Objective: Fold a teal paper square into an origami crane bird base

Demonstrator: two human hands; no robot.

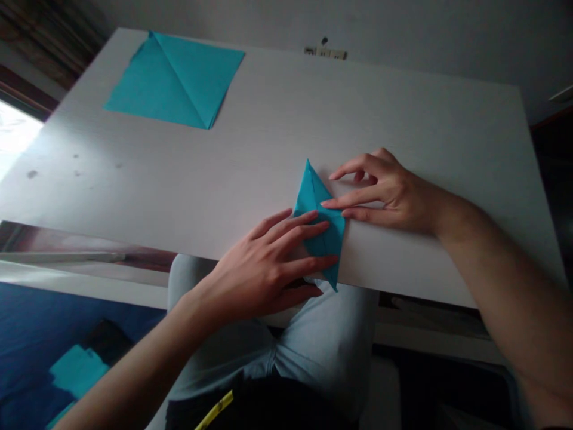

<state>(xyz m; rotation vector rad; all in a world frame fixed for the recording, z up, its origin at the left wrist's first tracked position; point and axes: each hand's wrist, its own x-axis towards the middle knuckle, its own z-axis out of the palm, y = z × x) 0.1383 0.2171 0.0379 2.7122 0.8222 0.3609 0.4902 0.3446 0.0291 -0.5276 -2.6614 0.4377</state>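
A small folded piece of turquoise paper (314,188), diamond-shaped with a lengthwise crease, lies at the front edge of the white table. Its lower tip reaches slightly past that edge. My left hand (273,263) rests on the paper from the left, fingers spread and laid flat over its middle and lower part. From the right, my right hand (385,191) touches the paper's right side with outstretched fingertips, its fingers apart. Part of the paper is hidden under the left fingers.
Larger creased turquoise paper (179,80) lies at the table's back left. The white table (425,131) meets a wall with a socket strip (325,53). My legs (331,334) are beneath the front edge. More turquoise paper (78,370) lies on dark blue fabric (27,328) at lower left.
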